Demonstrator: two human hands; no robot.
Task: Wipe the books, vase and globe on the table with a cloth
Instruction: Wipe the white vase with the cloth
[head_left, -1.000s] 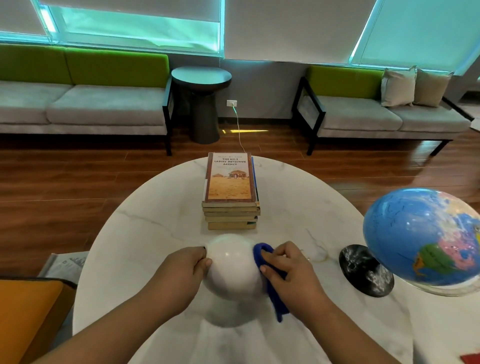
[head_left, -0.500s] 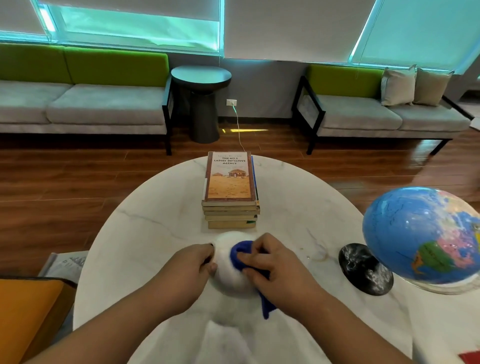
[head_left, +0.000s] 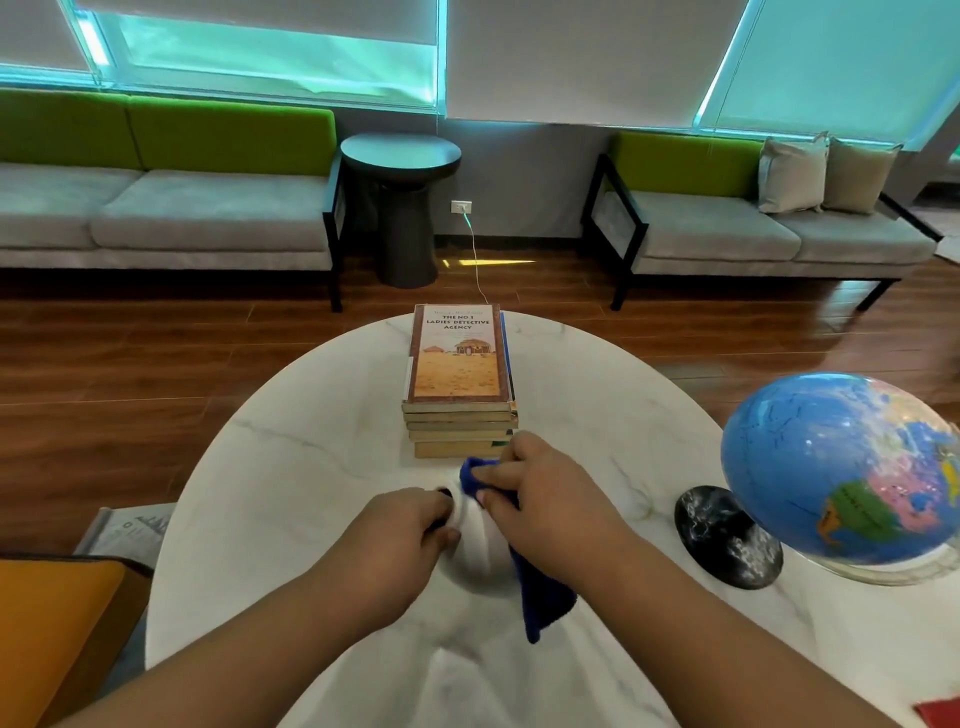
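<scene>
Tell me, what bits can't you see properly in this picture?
All in the head view:
- vase: mostly covered by the left hand, the right hand and the blue cloth, so its shape is unclear.
- globe: cut off by the right edge.
- lower books: covers hidden under the top book.
- red thing: cut off at the bottom right corner.

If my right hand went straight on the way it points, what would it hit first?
Probably the stack of books, just beyond the right hand holding the cloth; depth is unclear.
</scene>
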